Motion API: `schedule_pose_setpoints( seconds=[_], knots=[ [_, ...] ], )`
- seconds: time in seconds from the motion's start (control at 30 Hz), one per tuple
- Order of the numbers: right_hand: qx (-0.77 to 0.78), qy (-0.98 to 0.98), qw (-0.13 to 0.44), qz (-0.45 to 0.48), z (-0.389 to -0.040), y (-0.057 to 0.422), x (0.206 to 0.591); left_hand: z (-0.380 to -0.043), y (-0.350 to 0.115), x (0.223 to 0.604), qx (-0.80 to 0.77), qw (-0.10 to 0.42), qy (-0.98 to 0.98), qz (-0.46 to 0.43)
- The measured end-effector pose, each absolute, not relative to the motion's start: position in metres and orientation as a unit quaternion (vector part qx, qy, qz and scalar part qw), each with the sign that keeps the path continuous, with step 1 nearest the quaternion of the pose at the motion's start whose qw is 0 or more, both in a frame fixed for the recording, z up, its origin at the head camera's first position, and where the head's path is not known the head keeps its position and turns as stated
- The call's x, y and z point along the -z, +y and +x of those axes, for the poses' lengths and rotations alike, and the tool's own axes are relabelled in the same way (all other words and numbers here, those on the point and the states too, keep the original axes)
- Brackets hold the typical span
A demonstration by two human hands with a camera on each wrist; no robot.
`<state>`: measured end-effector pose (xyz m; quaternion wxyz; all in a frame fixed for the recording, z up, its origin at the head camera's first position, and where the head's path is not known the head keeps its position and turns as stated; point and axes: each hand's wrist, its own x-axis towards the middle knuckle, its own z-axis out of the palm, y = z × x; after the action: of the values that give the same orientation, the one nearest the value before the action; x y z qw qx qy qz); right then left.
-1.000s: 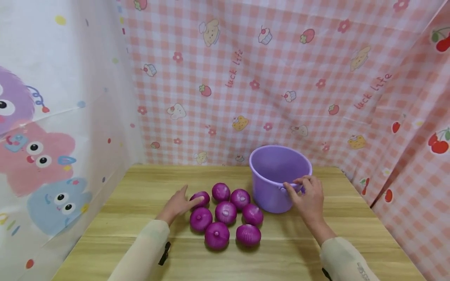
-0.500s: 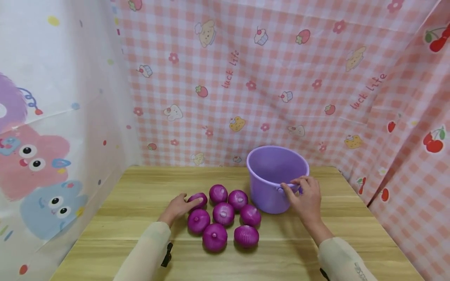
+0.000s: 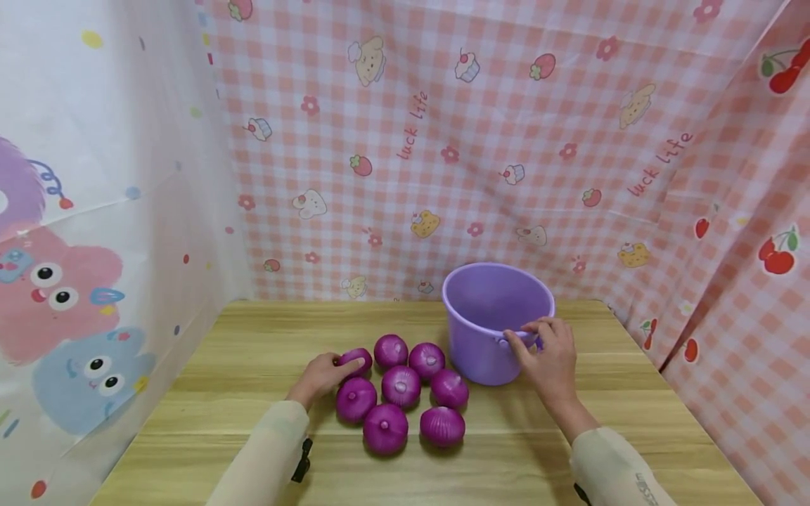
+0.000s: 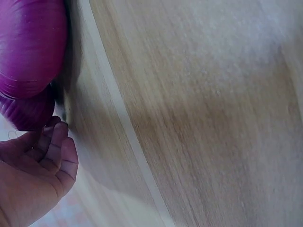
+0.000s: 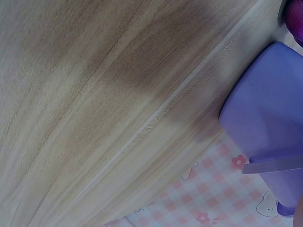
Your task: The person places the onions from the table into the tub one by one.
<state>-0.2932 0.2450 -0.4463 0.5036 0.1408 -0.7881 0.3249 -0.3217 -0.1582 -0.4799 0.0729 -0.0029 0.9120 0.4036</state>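
Several purple onions sit in a cluster on the wooden table. My left hand (image 3: 319,376) grips the far-left onion (image 3: 358,360), thumb on the near side and fingers round its back. The left wrist view shows curled fingers (image 4: 59,146) at that onion (image 4: 28,112), with a nearer onion (image 4: 31,45) partly covering it. Right of the cluster stands a purple bucket (image 3: 481,351), upright and touching the table. My right hand (image 3: 552,360) pinches its near right rim. In the right wrist view the bucket (image 5: 270,104) fills the right side, and the hand is mostly out of frame.
The wooden table (image 3: 253,450) has bare surface around the cluster and in front of it. A pink checked curtain (image 3: 392,197) hangs behind, and a white cartoon-printed sheet (image 3: 177,126) hangs at the left. The other onions (image 3: 386,429) lie close together beside the bucket.
My left fingers have closed round the far-left onion from a more outstretched pose. The right hand keeps its hold on the bucket rim. The head view has shifted slightly.
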Motion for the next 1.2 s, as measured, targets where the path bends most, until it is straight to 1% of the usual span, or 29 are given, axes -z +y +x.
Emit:
schedule_pose_setpoints(
  seconds=[0.3,0.57,0.9,1.2],
  knots=[
    [-0.325,-0.787,0.506,0.140,-0.293,0.244,0.446,-0.324,-0.160,0.482,-0.431,0.061,0.900,-0.027],
    [-0.326,-0.787,0.506,0.138,-0.292,0.244,0.445,-0.325,-0.163,0.470,-0.450,0.027,0.892,-0.027],
    [-0.327,-0.792,0.498,0.136,-0.292,0.244,0.444,-0.331,-0.167,0.457,-0.452,0.018,0.891,-0.034],
    [-0.327,-0.794,0.495,0.134,-0.291,0.245,0.444,-0.334,-0.160,0.440,-0.453,0.003,0.891,-0.015]
  ],
)
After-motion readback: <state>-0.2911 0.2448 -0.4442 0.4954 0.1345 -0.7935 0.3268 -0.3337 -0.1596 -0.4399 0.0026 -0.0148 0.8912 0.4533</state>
